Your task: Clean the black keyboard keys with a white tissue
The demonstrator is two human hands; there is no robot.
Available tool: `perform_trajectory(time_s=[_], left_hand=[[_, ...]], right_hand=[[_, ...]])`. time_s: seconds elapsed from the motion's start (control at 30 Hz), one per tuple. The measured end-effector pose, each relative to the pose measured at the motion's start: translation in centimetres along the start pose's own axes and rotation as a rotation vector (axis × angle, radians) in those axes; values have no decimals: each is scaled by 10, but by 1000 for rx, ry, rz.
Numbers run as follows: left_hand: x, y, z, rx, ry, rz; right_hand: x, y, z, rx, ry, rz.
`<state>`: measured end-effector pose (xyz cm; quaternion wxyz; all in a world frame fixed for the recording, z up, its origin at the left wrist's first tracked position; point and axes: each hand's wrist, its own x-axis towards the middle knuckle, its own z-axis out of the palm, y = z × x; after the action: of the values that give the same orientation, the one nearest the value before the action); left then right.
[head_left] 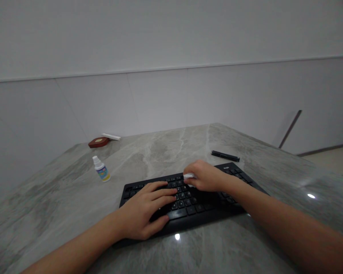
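Note:
A black keyboard [185,212] lies slightly askew on the grey marbled table. My left hand [145,205] rests on its left half, palm down, with the fingers stretched out and spread over the keys. Over the upper middle keys, my right hand [201,176] is closed on a small white wad [189,176] that looks like a tissue or cloth. Most of the wad is hidden by my fingers. The right forearm crosses the keyboard's right half and covers part of its keys.
A small white spray bottle [102,169] with a colourful label stands left of the keyboard. Behind it lie a reddish-brown case [98,142] and a white flat strip [111,136]. A black pen [225,156] lies beyond the keyboard. The marbled table [160,152] meets a pale wall [160,99].

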<state>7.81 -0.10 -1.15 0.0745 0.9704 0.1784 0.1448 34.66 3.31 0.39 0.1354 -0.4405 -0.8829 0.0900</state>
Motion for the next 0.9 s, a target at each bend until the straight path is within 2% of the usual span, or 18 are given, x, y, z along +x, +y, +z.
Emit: perform_trajectory(time_s=[0.1,0.2,0.3,0.4,0.47,0.57,0.63,0.7,0.77,0.87,0.9], left_hand=[[-1,0,0,-5,7,1],[-1,0,1,-3,7,4],[-1,-1,2,-1,12,0],[0,-1,1,1,6,-3],[0,0,1,1,-2,-3],[0,0,0,-1,-1,-2],[0,0,0,-4,6,-3],[1,1,0,-6,12,-3],[1,1,0,-7,16,-2],[1,0,1,-7,16,-1],[1,0,1,-7,15,-1]], right_hand=[[1,-1,5,42,25,-44],[1,-1,3,92,-28,-97],[0,0,-1,64,-70,-62],[0,0,-1,9,-4,-9],[0,-1,2,22,27,-25],[-1,-2,2,65,-24,-80],[-2,-2,-3,41,-59,-65],[-2,1,-10,-21,-28,18],[-1,5,-18,-85,29,163],[1,19,-29,-142,108,527],[2,26,-31,-148,108,609]])
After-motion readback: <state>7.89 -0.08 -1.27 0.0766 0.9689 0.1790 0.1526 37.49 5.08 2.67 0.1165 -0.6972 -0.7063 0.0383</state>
